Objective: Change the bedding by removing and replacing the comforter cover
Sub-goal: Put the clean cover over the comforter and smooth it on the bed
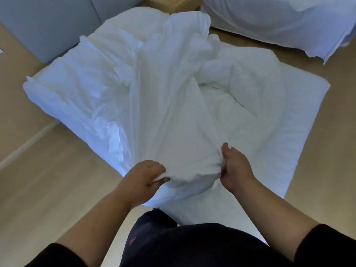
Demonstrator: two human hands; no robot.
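A white comforter cover [154, 105] lies bunched and creased across the floor in front of me, its near end gathered into a thick wad. My left hand [146, 175] grips the left side of that wad, fingers curled under the cloth. On the wad's right side, my right hand [234, 166] clutches the fabric with the thumb up. The white quilted comforter [289, 116] spreads flat to the right and partly under the cover. How much of the comforter sits inside the cover is hidden.
The floor [48, 180] is pale wood. A grey upholstered piece [44, 22] stands at the back left. Another heap of white bedding [279, 22] lies at the back right, and a cardboard box [173, 4] sits behind. My dark-clothed legs [173, 243] are at the bottom.
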